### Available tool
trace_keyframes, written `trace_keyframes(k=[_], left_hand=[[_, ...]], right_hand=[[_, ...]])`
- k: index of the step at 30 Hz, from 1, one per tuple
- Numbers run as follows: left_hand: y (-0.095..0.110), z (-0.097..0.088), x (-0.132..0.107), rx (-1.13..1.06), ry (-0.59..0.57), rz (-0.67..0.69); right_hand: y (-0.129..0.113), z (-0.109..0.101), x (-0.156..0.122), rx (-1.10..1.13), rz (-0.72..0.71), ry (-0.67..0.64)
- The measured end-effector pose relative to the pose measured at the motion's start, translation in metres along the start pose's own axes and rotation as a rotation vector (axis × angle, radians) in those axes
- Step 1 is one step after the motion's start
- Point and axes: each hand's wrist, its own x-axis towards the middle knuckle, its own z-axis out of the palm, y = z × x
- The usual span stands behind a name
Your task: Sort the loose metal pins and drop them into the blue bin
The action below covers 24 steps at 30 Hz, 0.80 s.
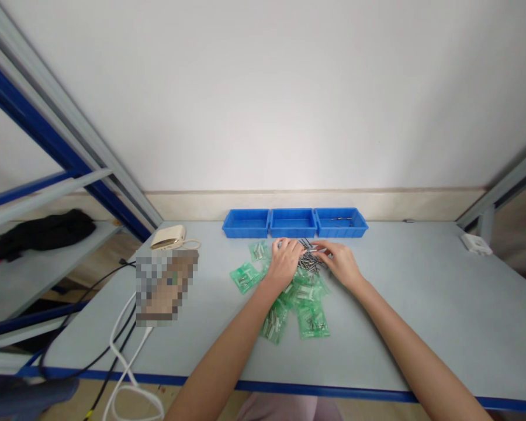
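Observation:
My left hand [284,257] is curled at the left edge of a pile of dark, thin metal rods [309,264], which look like small bits. Its fingertips are bent downward, so whatever they hold is hidden. From the other side, my right hand [338,261] pinches a slim silvery metal rod [312,251] between thumb and fingers, just above the pile. Green-tinted clear plastic bags [312,320] with small metal parts inside lie in front of and under my left wrist. Another green bag [245,277] rests to the left.
Three blue bins [248,223] stand in a row behind the pile; the right bin [341,223] holds a few thin metal pieces. A beige box [168,236], a blurred-out item [169,289] and white cables [125,327] are at left. A white device [476,244] sits far right.

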Motion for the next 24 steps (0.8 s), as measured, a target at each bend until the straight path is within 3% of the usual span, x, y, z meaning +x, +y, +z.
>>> trace_keyframes(k=[6, 14, 24], left_hand=[[-0.0005, 0.0005, 0.0000, -0.007, -0.012, -0.006], [0.0014, -0.0065, -0.0014, -0.087, 0.007, 0.030], [0.0008, -0.0029, -0.0022, -0.109, -0.008, 0.032]], right_hand=[[-0.0034, -0.0004, -0.0004, -0.134, -0.068, -0.025], [-0.0062, -0.0048, -0.0005, -0.102, -0.009, -0.032], [-0.0006, -0.0032, -0.0023, -0.178, -0.140, 0.011]])
